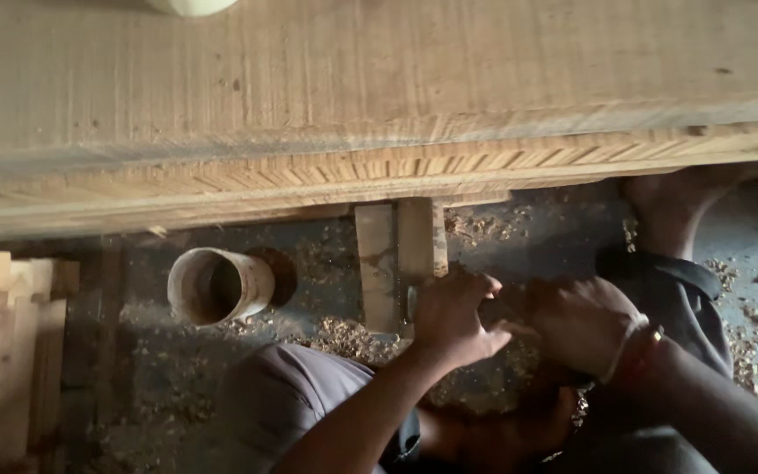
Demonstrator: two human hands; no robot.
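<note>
Both hands low, just below the beam [379, 105]. Left hand [454, 318] curled, fingers pressed together around the near end of a short wood strip [416, 241]; a second strip [376, 263] lies touching it on the left. Right hand [576, 325] closed, knuckles up, touching the left hand; can't tell what it grips. Round brown can [217, 285] lies left of the strips, under the beam. Shavings [344, 338] all over the floor.
</note>
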